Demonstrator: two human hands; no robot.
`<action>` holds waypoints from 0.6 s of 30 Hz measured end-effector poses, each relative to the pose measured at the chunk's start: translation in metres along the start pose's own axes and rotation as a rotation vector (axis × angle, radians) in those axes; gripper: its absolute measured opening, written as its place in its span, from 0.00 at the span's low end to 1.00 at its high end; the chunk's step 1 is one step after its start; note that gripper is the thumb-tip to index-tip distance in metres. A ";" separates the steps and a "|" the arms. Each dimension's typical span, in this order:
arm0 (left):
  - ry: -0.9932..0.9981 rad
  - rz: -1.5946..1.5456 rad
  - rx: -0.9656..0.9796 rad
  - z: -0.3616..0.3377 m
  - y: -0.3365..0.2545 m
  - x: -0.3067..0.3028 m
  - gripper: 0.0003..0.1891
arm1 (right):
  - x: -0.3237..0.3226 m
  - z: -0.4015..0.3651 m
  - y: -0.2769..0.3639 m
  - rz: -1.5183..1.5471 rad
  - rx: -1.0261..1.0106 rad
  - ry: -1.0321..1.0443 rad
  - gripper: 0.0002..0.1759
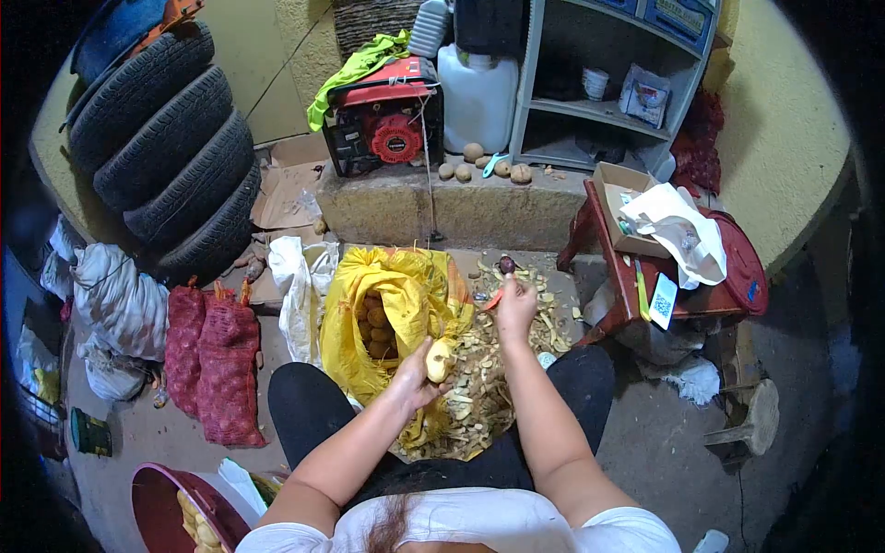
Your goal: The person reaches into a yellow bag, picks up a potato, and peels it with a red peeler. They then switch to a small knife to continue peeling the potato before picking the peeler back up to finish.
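My left hand (412, 380) is closed around a potato (441, 360), mostly peeled and pale yellow. To its right and farther forward, my right hand (517, 309) grips a small red peeler (494, 300), which is apart from the potato. Potato peelings (479, 387) lie in a thick heap on the floor below both hands. An open yellow sack (346, 318) stands left of the heap, with unpeeled potatoes (375, 330) showing inside. Just beyond my right hand, a dark purple onion (507, 264) rests among the peelings.
A maroon tub (147, 493) at the lower left holds peeled potatoes (196, 525). Red net sacks (226, 369) and stacked tyres (175, 157) stand left. Ahead, a concrete ledge (387, 217) carries a generator (383, 120) and loose potatoes. A red stool (604, 309) bears a box (613, 203) and phone (663, 300).
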State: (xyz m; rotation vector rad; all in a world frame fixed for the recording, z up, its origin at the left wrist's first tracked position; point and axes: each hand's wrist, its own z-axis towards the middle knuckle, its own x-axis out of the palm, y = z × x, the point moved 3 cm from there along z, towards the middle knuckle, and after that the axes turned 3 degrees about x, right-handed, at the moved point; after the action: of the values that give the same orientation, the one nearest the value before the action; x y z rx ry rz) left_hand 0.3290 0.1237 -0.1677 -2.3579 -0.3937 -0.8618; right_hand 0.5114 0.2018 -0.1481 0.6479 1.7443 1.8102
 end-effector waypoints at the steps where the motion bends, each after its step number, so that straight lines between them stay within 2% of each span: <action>1: -0.025 -0.012 0.027 0.000 -0.002 0.000 0.19 | -0.002 0.004 0.002 0.069 0.067 0.005 0.15; 2: -0.049 -0.023 0.054 0.000 -0.003 0.001 0.20 | -0.003 0.006 0.004 0.138 0.133 0.009 0.15; 4: -0.015 -0.051 0.092 -0.005 -0.005 0.005 0.19 | -0.003 0.002 0.003 0.064 0.132 0.022 0.15; 6: -0.075 -0.111 0.146 -0.007 -0.008 0.009 0.17 | 0.002 0.002 -0.004 -0.097 -0.062 0.002 0.16; 7: -0.076 -0.111 0.146 -0.006 -0.008 0.007 0.17 | 0.003 0.000 -0.006 -0.098 -0.017 0.042 0.18; 8: -0.025 -0.150 0.174 -0.003 -0.010 0.006 0.17 | 0.004 -0.003 -0.007 -0.098 -0.017 0.042 0.18; 10: 0.027 -0.187 0.201 -0.001 -0.013 0.001 0.17 | 0.010 -0.014 -0.010 -0.026 0.108 0.173 0.18; 12: 0.125 -0.142 0.225 0.000 -0.015 -0.001 0.18 | 0.010 -0.023 -0.002 -0.123 0.069 0.143 0.17; 14: 0.104 -0.189 0.216 -0.008 -0.015 0.009 0.18 | 0.017 -0.031 -0.006 0.116 0.276 0.258 0.16; 15: 0.080 -0.236 0.206 -0.011 -0.015 0.012 0.19 | 0.017 -0.035 -0.006 0.117 0.275 0.258 0.16; 18: 0.141 -0.173 0.135 -0.013 -0.015 0.011 0.20 | 0.022 -0.050 -0.014 0.338 0.507 0.484 0.12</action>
State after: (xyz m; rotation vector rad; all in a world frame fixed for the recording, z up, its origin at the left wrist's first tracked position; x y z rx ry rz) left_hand 0.3241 0.1284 -0.1458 -2.1486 -0.5854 -1.0411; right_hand 0.4624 0.1798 -0.1650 0.7821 2.6006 1.8549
